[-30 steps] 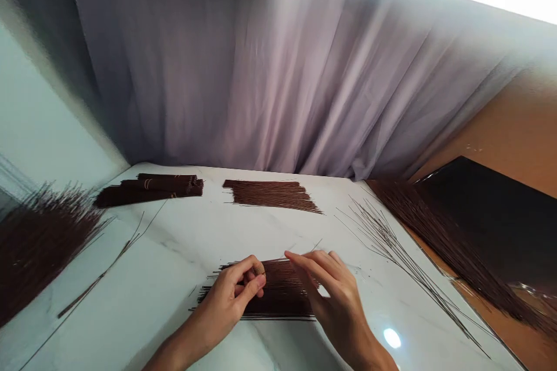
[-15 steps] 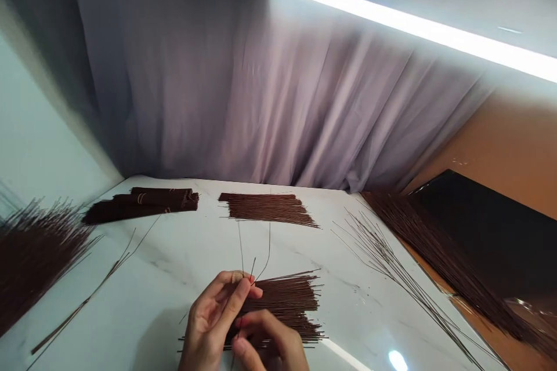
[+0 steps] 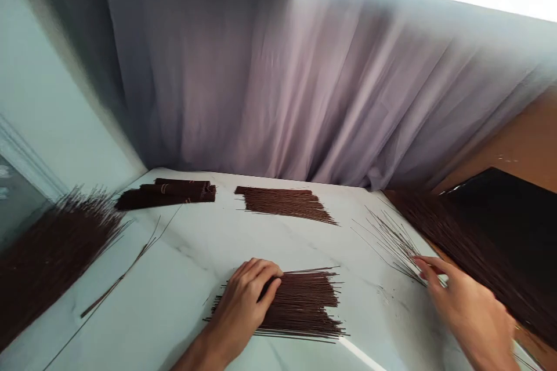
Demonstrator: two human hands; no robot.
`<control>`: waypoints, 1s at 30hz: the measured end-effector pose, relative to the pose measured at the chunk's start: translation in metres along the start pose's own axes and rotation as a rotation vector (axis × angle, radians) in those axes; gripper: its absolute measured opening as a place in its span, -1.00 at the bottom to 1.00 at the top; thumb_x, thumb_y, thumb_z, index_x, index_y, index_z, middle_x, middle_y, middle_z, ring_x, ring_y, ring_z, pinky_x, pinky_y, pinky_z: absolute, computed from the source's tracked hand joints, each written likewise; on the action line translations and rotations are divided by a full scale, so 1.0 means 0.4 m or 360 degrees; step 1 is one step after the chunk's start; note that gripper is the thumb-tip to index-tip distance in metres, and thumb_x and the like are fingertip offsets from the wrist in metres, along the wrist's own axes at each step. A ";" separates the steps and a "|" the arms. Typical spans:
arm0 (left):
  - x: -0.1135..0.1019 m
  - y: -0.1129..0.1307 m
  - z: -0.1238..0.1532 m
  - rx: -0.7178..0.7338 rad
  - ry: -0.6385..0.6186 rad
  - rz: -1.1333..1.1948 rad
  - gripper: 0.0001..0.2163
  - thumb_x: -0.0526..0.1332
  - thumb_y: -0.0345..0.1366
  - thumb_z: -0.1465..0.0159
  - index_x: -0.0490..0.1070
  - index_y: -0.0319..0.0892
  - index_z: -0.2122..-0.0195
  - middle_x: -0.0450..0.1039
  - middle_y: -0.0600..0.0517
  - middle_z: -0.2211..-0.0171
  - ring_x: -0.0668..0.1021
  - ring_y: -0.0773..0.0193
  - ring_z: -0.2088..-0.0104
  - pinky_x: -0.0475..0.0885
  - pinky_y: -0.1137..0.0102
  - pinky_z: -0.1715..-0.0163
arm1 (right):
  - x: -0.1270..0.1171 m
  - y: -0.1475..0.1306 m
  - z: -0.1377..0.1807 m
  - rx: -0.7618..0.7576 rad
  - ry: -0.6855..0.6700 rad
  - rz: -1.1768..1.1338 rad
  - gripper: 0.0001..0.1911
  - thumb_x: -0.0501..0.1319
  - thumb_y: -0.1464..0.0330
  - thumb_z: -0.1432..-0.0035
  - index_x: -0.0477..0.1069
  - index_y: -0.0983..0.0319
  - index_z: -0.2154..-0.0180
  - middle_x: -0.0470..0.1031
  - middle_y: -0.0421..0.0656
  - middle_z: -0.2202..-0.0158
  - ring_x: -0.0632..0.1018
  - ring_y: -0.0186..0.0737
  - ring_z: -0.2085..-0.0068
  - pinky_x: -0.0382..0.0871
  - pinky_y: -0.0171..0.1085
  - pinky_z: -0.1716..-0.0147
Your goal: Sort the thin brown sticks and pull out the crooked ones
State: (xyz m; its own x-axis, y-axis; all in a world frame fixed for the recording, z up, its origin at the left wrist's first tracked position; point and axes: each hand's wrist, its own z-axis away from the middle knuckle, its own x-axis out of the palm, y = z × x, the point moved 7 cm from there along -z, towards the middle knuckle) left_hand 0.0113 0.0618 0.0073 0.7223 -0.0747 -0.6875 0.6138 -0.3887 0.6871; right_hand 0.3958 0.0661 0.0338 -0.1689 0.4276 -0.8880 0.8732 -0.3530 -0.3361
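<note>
A flat pile of thin dark brown sticks (image 3: 304,304) lies on the white marble table (image 3: 191,249) in front of me. My left hand (image 3: 246,301) rests on the pile's left end, fingers curled down over the sticks and pressing them. My right hand (image 3: 461,307) has reached out to the right, fingers extended and touching the near end of a loose fan of thin bare sticks (image 3: 391,240). Nothing is visibly gripped in it.
A second flat pile of brown sticks (image 3: 285,204) and tied bundles (image 3: 167,192) lie at the table's far side. Large heaps of sticks sit at the left (image 3: 47,249) and right (image 3: 461,237) edges. A few stray sticks (image 3: 126,269) lie left of centre. A grey curtain hangs behind.
Both hands were together over the near pile, lifting a few thin sticks. Now the right hand has swung out to the fan of bare sticks, and the left has settled flat on the pile.
</note>
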 end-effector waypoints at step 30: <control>0.093 -0.011 -0.020 0.0480 0.0045 -0.0864 -0.76 -0.02 -0.59 -0.41 0.34 -0.12 0.14 0.47 0.01 0.21 0.60 0.10 0.21 0.52 0.19 0.20 | 0.394 -0.564 -0.112 -0.1363 -0.0088 -0.0077 -0.82 0.25 0.28 -0.36 0.48 0.27 0.12 0.53 -0.13 0.10 0.56 -0.17 0.09 0.49 -0.07 0.05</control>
State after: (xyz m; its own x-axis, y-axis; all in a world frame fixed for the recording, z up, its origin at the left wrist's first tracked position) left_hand 0.0382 0.0681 -0.0193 0.3432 0.2290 -0.9109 0.7819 -0.6071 0.1419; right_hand 0.1929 0.2505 -0.0161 -0.2174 0.3770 -0.9003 0.9049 0.4237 -0.0410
